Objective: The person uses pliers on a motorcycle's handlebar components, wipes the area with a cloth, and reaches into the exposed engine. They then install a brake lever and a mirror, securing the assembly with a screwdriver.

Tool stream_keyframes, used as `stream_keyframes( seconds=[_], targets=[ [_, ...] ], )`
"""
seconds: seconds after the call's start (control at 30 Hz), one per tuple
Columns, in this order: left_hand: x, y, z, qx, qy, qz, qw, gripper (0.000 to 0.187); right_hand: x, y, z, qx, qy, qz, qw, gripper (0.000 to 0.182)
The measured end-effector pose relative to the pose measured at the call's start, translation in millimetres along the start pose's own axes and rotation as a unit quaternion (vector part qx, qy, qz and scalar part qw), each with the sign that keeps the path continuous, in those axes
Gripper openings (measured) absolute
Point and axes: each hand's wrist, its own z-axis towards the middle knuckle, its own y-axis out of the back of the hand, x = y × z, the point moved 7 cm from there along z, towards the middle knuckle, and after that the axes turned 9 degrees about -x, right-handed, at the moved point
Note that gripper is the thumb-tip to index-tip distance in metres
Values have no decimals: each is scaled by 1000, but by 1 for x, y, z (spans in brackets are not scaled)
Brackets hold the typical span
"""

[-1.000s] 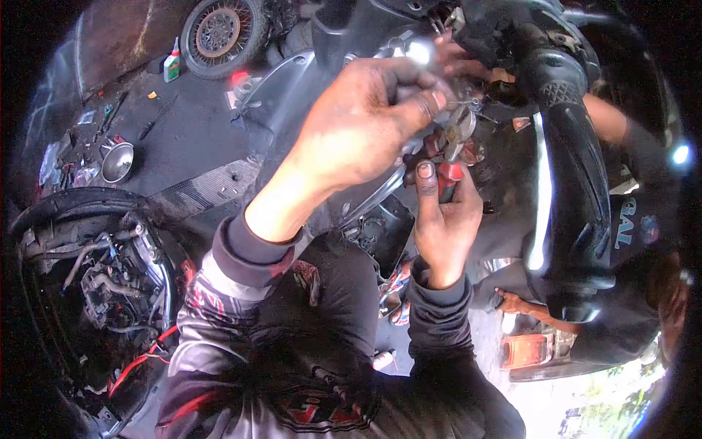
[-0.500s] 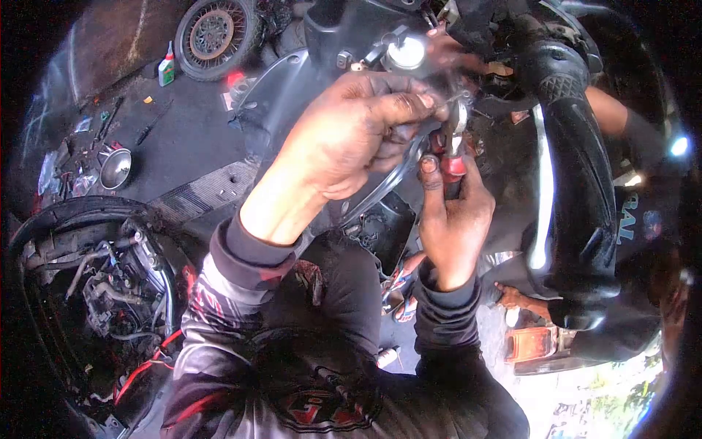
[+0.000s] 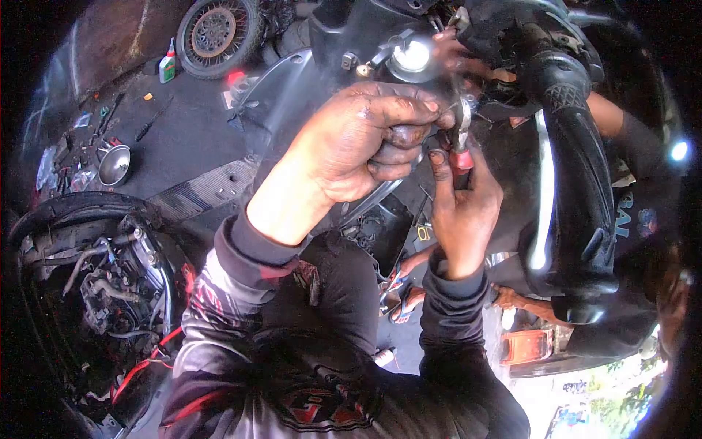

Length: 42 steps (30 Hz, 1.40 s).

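Red-handled pliers (image 3: pixel 461 135) stand with their metal jaws upward in my right hand (image 3: pixel 466 208), whose fingers are wrapped round the handles. My left hand (image 3: pixel 365 139) is closed beside the jaws, thumb and forefinger pinched on something thin, perhaps a wire, too small to make out. Both hands are above the motorcycle's front part, below a bright round metal part (image 3: pixel 410 58). To the right is a black handlebar grip (image 3: pixel 561 91) with a long black lever cover.
Another person's hand (image 3: pixel 457 58) is just beyond the pliers; another hand (image 3: pixel 515 300) shows lower right. A spoked wheel (image 3: pixel 218 36), a green-labelled bottle (image 3: pixel 167 67) and a metal bowl (image 3: pixel 115 165) lie at left. The opened motorcycle body (image 3: pixel 110 285) is lower left.
The pliers and my right hand have moved slightly right and down. My left hand has shifted a little and stays pinched near the jaws. The lower person's hand has moved slightly.
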Motion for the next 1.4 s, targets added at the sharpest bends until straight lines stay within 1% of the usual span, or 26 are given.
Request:
stream_keyframes(
  seconds=[0.07,0.17,0.23,0.27,0.33,0.37,0.47,0.5,0.57,0.63,0.67,0.7,0.77,0.83,0.87,0.9,0.97,1.0,1.03,1.1,1.13,1.2,1.23,1.27,1.3,1.4],
  targets=[
    [3,3,1,12,-9,-10,1000,23,5,3,2,-9,22,-7,1000,35],
    [3,1,-1,13,-38,-8,999,23,18,2,5,12,66,-98,993,27],
    [4,-2,-4,2,-59,2,998,22,4,-11,4,74,-51,124,988,24],
    [1,-3,-6,-17,-98,44,994,20,6,-11,4,94,-60,111,988,23],
    [-13,-2,-12,-82,-242,247,935,15,-2,-21,-2,63,-71,129,987,22],
    [-11,-2,-11,-84,-243,247,934,15,-11,-26,-8,31,-84,145,985,22],
    [-14,-21,-18,-75,-335,461,818,9,-23,-34,-42,-35,-112,201,973,18],
    [-15,-23,-22,-74,-337,464,816,9,-28,-40,-52,-43,-145,230,961,19],
    [-21,-32,-32,-77,-390,571,718,7,-25,-42,-52,-57,-131,243,959,22],
    [-20,-36,-39,-91,-396,551,729,8,-18,-43,-53,-29,-155,248,956,23],
    [-23,-33,-43,-102,-411,535,731,7,-19,-43,-51,0,-202,263,943,23],
    [-26,-30,-44,-115,-426,517,733,6,-6,-36,-39,33,-171,216,961,22],
    [-28,-25,-43,-135,-452,507,721,8,3,-30,-27,63,-180,179,965,21],
    [-15,-34,-38,-105,-428,589,677,9,-24,-46,-57,-65,-146,273,949,20],
    [-16,-36,-38,-92,-450,585,668,13,-29,-59,-53,-69,-145,312,936,20],
    [-15,-38,-42,-79,-448,587,670,13,-33,-57,-57,-85,-153,338,925,21],
    [-29,-38,-41,-103,-450,588,664,9,-34,-54,-54,-72,-146,258,952,22],
    [-30,-33,-35,-103,-397,594,692,10,-34,-53,-54,-30,-161,257,952,26],
    [-32,-30,-35,-99,-438,575,683,12,-32,-52,-54,13,-175,254,951,30],
    [-30,-23,-28,-87,-427,504,746,15,-12,-45,-50,96,-242,350,900,32],
    [-32,-24,-30,-85,-426,505,746,15,-6,-39,-48,94,-243,351,899,32],
    [-31,-25,-25,-72,-363,521,769,17,2,-24,-41,62,-161,243,955,42],
    [-31,-26,-22,-68,-363,522,769,17,-2,-23,-41,59,-161,243,955,42],
    [-28,-24,-17,-69,-342,503,791,16,-3,-13,-39,3,-83,135,987,36],
    [-24,-22,-12,-70,-319,484,812,16,1,-6,-38,-13,-60,92,994,34],
    [-19,-23,-13,-73,-336,477,809,17,15,13,-33,-55,9,-55,997,28]
  ],
)
